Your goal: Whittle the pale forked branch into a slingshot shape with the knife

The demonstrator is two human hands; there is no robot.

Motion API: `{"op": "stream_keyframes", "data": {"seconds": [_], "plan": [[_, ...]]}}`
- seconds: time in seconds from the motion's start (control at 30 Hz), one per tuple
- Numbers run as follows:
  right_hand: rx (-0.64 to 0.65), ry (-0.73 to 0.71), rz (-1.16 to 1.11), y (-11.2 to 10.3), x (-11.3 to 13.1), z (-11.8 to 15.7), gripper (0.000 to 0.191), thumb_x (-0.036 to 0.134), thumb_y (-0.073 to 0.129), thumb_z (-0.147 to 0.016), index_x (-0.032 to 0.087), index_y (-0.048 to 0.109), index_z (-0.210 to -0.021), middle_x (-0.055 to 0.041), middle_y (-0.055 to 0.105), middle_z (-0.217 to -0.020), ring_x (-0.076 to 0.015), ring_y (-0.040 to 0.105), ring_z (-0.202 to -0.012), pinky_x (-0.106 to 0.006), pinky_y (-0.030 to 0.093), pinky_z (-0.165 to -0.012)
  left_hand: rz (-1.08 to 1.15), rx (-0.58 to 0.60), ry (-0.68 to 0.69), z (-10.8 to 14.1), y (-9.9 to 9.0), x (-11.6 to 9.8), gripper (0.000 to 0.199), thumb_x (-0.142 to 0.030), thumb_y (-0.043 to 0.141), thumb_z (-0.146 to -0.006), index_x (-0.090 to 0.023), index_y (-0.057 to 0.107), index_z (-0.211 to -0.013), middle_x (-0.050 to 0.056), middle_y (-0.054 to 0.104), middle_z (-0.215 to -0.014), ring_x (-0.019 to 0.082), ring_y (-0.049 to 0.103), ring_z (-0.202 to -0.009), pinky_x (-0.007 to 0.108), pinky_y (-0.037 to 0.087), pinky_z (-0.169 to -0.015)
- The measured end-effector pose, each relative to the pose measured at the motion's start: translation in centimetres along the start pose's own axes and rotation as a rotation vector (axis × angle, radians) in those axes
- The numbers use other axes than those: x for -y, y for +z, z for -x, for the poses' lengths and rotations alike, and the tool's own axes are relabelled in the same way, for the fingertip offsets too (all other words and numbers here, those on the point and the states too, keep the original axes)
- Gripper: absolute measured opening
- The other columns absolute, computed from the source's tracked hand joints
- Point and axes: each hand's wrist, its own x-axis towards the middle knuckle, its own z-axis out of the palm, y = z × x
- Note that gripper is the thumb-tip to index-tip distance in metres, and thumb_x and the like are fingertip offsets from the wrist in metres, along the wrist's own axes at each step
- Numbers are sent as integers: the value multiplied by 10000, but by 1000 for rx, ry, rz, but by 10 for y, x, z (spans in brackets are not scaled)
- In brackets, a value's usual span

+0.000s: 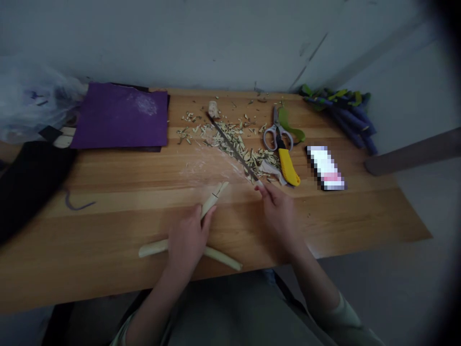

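Left hand (187, 235) gripping 1 pale stick (210, 202), long axis slanting away rightward, right hand (281, 214) pinching 1 dark strip (232, 148), slanting away leftward

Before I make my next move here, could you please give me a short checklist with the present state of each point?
1. Pale stick held: ok, the left hand grips it, its split end pointing away from the body.
2. Dark strip held: ok, the right hand grips its near end.
3. Stick and strip apart: ok, a gap shows between them.
4. Strip's path free of shavings: not ok, they lie along both sides of it.
5. Pale wood by the left wrist is one piece: cannot tell, the hand and wrist hide the middle.
6. Any blade on the yellow handle covered: cannot tell from this view.
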Motion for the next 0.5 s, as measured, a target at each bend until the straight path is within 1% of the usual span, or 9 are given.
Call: {"op": "stream_keyframes", "data": {"seconds": [0.07, 0.13, 0.2, 0.27, 0.33, 0.37, 0.4, 0.47, 0.5], "plan": [[61, -2, 47, -3, -17, -3, 293, 331, 337, -874, 184, 587, -829, -26, 572, -645, -161, 507, -584, -284, 393, -555, -3, -11, 0, 3, -2, 9, 461, -493, 184, -872, -191, 531, -841, 63, 635, -642, 205, 581, -565, 282, 332, -503], [114, -81, 140, -3, -31, -1, 283, 326, 353, -866, 178, 589, -819, -63, 580, -742, -194, 512, -707, -336, 400, -657, -4, -11, 31, 7, -4, 18, 443, -489, 201, -873, -191, 522, -804, 57, 635, -652, 204, 588, -588, 283, 347, -523], [94, -142, 230, -2, -37, 3, 259, 321, 379, -854, 168, 588, -866, -99, 562, -853, -232, 490, -844, -396, 383, -753, -12, 11, 68, 12, -6, 24, 436, -491, 211, -873, -191, 507, -763, 48, 631, -646, 201, 594, -595, 280, 353, -529], [3, -148, 268, -3, -32, 6, 271, 328, 418, -834, 148, 561, -979, -139, 516, -983, -269, 443, -973, -441, 354, -816, -36, 38, 95, 16, -8, 28, 431, -494, 216, -873, -193, 494, -740, 39, 622, -620, 201, 596, -584, 277, 348, -518], [-50, -155, 194, -4, -16, 7, 330, 327, 430, -829, 136, 501, -1088, -163, 461, -1090, -267, 424, -1020, -439, 350, -837, -54, 66, 137, 18, -10, 29, 423, -496, 225, -872, -195, 486, -730, 32, 619, -611, 202, 601, -584, 274, 341, -506], [-10, -172, 110, -5, -5, 6, 341, 324, 418, -838, 140, 472, -1119, -155, 462, -1096, -245, 449, -992, -411, 367, -823, -60, 78, 165, 18, -11, 28, 422, -498, 229, -870, -196, 485, -725, 31, 621, -615, 201, 603, -586, 271, 336, -499], [73, -194, 5, -6, 6, 4, 333, 321, 400, -850, 149, 456, -1130, -136, 484, -1075, -213, 481, -939, -371, 387, -795, -63, 89, 196, 18, -12, 27, 421, -500, 233, -869, -197, 486, -722, 29, 623, -619, 200, 605, -584, 268, 330, -490], [308, -228, -204, -6, 26, -1, 284, 332, 363, -874, 172, 477, -1079, -71, 551, -954, -149, 522, -802, -288, 406, -717, -68, 107, 259, 18, -15, 25, 426, -503, 237, -867, -197, 496, -724, 27, 625, -622, 195, 601, -566, 263, 311, -468], [436, -237, -278, -6, 34, -4, 269, 353, 352, -880, 180, 509, -1014, -35, 570, -863, -128, 523, -737, -258, 401, -675, -71, 109, 290, 18, -17, 23, 429, -502, 237, -867, -197, 504, -727, 27, 623, -617, 193, 595, -552, 263, 302, -458]]}}
